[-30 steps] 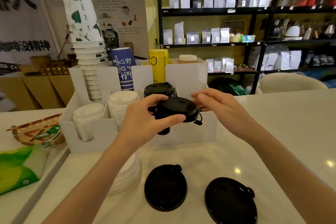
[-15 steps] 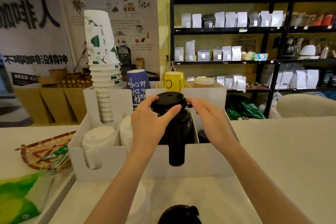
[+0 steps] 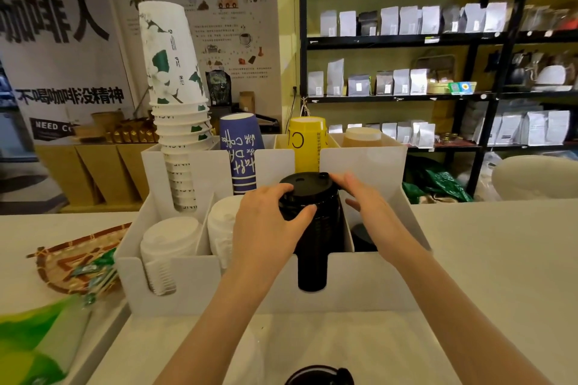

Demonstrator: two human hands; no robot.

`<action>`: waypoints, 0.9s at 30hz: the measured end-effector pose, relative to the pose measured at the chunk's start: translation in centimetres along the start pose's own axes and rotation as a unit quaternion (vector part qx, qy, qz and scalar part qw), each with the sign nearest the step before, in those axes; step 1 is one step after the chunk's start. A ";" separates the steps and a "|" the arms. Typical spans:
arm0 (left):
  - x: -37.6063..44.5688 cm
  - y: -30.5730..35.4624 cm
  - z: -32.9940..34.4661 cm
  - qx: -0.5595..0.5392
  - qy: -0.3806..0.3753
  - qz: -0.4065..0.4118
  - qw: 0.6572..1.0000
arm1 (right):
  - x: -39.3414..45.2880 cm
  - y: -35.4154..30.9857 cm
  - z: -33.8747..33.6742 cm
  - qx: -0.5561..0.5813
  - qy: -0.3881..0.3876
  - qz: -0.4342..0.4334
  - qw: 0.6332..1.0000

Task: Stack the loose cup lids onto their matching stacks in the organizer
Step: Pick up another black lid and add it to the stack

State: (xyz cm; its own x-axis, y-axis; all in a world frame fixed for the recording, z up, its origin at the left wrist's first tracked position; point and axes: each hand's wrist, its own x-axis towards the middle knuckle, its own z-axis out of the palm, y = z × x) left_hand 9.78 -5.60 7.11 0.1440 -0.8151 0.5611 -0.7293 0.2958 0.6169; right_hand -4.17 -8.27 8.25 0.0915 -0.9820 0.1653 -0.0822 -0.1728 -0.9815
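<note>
A white organizer (image 3: 359, 284) stands on the counter with lid stacks in its front compartments. The black lid stack (image 3: 316, 247) fills the third compartment, and a black lid (image 3: 305, 184) sits on its top. My left hand (image 3: 266, 228) grips the left side of the stack's top, thumb across the front. My right hand (image 3: 369, 206) touches the lid's right rim with fingers spread. Two white lid stacks (image 3: 169, 244) fill the left compartments. A short black stack (image 3: 362, 236) lies in the right compartment. One loose black lid (image 3: 319, 377) shows at the bottom edge.
Stacked paper cups (image 3: 178, 109), a blue cup (image 3: 240, 153) and a yellow cup (image 3: 308, 144) stand in the organizer's back row. A woven tray (image 3: 72, 262) with packets and a green packet (image 3: 34, 341) lie left. Black shelving (image 3: 438, 40) stands behind the counter.
Both hands carried the black lid from in front of the organizer up onto the black stack. The head moved closer, so the loose lids on the counter slid mostly out of view.
</note>
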 end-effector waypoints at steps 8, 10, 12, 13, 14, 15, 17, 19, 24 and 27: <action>-0.5 0.4 -0.1 0.084 0.003 0.012 0.996 | 0.4 1.1 -0.1 0.019 -0.020 0.019 0.999; -0.7 0.5 -0.1 0.094 0.004 0.019 0.995 | 0.4 1.3 -0.2 0.022 -0.017 0.015 1.000; -0.7 0.5 -0.1 0.098 0.006 0.029 0.995 | 0.5 1.4 -0.2 0.023 -0.013 0.008 1.000; -0.8 0.5 0.0 0.099 0.008 0.034 0.994 | 0.4 1.4 -0.2 0.029 -0.011 0.010 0.999; -0.8 0.4 0.0 0.102 0.010 0.037 0.994 | 0.5 1.6 -0.3 0.036 -0.008 0.010 0.999; -0.8 0.4 0.1 0.106 0.011 0.039 0.994 | 0.6 1.7 -0.2 0.034 -0.005 0.008 0.999; -0.8 0.5 0.2 0.111 0.010 0.040 0.993 | 1.0 2.3 -0.2 0.022 -0.002 0.004 1.000; -0.8 0.5 0.2 0.113 0.007 0.043 0.993 | 1.6 2.6 0.1 0.018 0.006 0.010 1.000; -0.8 0.6 0.1 0.094 0.000 0.043 0.995 | 2.3 3.4 0.0 -0.008 0.020 0.005 1.000; -0.8 0.6 0.1 0.089 -0.002 0.043 0.995 | 1.7 3.4 -0.2 -0.011 0.007 -0.013 1.000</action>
State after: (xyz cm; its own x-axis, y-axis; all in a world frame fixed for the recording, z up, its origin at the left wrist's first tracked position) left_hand 9.19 -4.83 6.98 0.0735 -0.7934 0.6042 -0.8458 0.2715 0.4593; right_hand -4.47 -10.52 5.16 0.0806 -0.9782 0.1913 -0.1010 -0.1990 -0.9748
